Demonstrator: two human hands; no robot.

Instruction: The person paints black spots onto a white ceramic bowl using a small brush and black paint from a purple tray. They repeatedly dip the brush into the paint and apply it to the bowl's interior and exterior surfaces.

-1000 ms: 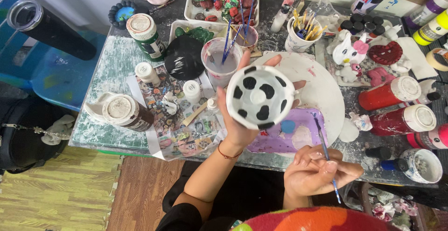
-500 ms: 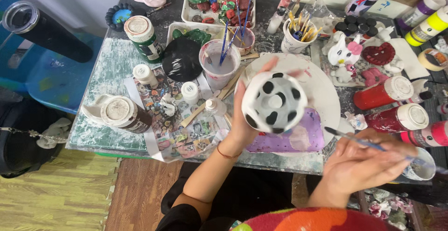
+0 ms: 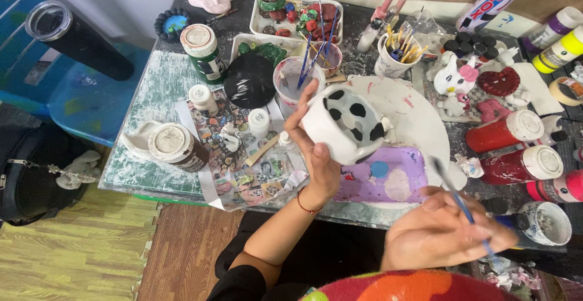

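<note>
Centrally, the left hand (image 3: pixel 316 155) holds a white pot (image 3: pixel 347 123) with black spots above the worktop (image 3: pixel 164 88); its fingers wrap the pot's left wall and underside, the thumb on the near side, so the grip is closed on the pot. The pot is tilted, its mouth turned up and toward the viewer's right. Lower right, the right hand (image 3: pixel 443 234) pinches a thin blue brush (image 3: pixel 463 211) between thumb and fingers, so this grip too is closed. The brush's long axis runs from lower right to upper left, and its dark tip (image 3: pixel 436 163) points toward the pot without touching it. The pot thus lies up and to the left of the right hand, along the line of the brush; tip and pot stand near but apart, with a purple tray (image 3: pixel 388 176) and a white plate (image 3: pixel 419 119) on the worktop beneath the gap. Behind the pot stands a cup (image 3: pixel 296 82) of grey water holding other brushes. Red paint bottles (image 3: pixel 507 132) lie on their sides at right. A black lid (image 3: pixel 250 81) and a green jar (image 3: pixel 202 52) sit to the left.
</note>
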